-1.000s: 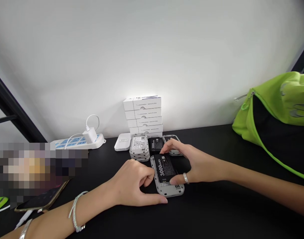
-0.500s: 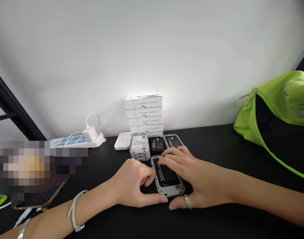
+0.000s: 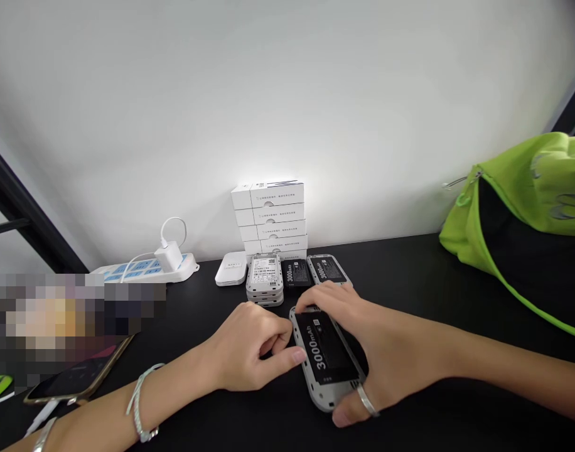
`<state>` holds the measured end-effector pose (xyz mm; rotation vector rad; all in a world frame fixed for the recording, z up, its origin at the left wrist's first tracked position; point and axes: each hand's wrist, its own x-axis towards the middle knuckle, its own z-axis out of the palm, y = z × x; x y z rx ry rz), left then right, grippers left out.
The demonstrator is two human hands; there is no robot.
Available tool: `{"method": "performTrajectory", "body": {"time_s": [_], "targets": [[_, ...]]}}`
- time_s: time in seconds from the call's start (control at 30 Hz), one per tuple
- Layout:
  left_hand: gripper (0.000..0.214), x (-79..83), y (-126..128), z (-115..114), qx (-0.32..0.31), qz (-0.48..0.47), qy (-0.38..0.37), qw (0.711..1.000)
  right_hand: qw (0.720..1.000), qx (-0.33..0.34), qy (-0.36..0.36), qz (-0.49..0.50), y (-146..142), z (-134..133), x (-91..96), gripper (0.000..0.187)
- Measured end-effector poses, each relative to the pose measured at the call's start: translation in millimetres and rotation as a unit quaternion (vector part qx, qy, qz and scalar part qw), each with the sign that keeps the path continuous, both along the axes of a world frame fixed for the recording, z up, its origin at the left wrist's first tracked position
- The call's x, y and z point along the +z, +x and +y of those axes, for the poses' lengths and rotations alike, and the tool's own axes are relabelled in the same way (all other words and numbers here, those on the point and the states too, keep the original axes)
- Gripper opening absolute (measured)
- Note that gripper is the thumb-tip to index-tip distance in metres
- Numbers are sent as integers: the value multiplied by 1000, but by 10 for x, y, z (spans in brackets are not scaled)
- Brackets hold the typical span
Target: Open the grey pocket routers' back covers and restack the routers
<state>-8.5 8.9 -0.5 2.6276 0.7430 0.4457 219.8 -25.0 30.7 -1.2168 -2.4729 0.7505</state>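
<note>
My right hand (image 3: 370, 348) spans a grey rounded handheld device (image 3: 325, 397), fingers at its far end and thumb at the near right corner. A black battery marked 3000mAh (image 3: 332, 345) lies in the device's open back. Close to the left edge is my left hand (image 3: 257, 345), fingers curled in loosely with nothing seen in them; its thumb tip meets that edge. Behind, another device with a battery (image 3: 327, 270) lies partly hidden by my right fingers. A loose black battery (image 3: 297, 274) lies beside a stack of grey devices (image 3: 263, 276) without batteries.
White boxes (image 3: 273, 216) are stacked against the wall. Left of the devices sit white covers (image 3: 231, 269) in a pile. A power strip (image 3: 181, 270) with a plugged charger (image 3: 169, 256) and a phone (image 3: 83, 376) are at left. A green bag (image 3: 518, 188) stands right.
The device has slid nearer and a little right with my right hand, which now grips its two ends. My left thumb has moved up along the device's left edge.
</note>
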Motion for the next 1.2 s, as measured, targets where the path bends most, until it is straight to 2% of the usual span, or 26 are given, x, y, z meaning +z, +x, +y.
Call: {"method": "performTrajectory", "body": {"time_s": [0.1,0.27,0.43,0.57,0.73,0.87,0.97,1.07,1.13,1.2], "targets": [[42,20,20,-4,11,8,4,1000,999,-46,2,-5,72,62,153,82],[41,14,24,-15,20,16,11,1000,995,-66,74,-1,397,366,339,81],[41,-8,15,-22,24,14,9,1000,993,-89,47,-57,849,712,306,72],[41,-13,23,-17,27,11,10,1000,992,-106,17,-59,1056,873,190,69],[41,-6,33,-10,26,10,9,1000,991,-100,-26,-87,1085,932,78,82],[41,-3,26,-13,27,9,8,1000,991,-96,-23,-91,1066,940,18,79],[41,-5,19,-20,28,8,9,1000,993,-82,-32,-73,1062,930,6,77],[41,-7,18,-22,28,8,9,1000,994,-75,-59,-57,1016,880,33,86],[41,-6,20,-22,27,10,7,1000,994,-94,-39,-41,928,828,55,88],[41,-8,19,-22,27,11,6,1000,993,-113,41,-19,782,777,69,77]]}}
